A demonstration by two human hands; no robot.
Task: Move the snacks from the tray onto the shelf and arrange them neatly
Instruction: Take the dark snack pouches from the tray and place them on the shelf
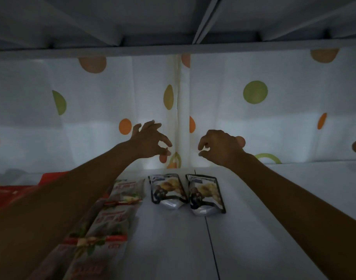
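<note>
Head view, inside shelf bay, dim light. Both forearms reach in over the shelf board [254, 219]. Left hand [149, 140] is raised in front of the dotted cloth backing [254, 118], fingers spread and loosely bent, nothing held. Right hand [219, 146] is level with it and apart from it, fingers loosely curled, thumb close to forefinger, nothing between them.

Snacks lie flat on the board below the hands:
- left dark pouch [167, 190] and right dark pouch [205, 194], side by side, just beside each other
- pale packets [122, 195] with red bands, in a row left of the pouches, partly under the left forearm
- red packets [11, 195] at far left, mostly hidden
</note>
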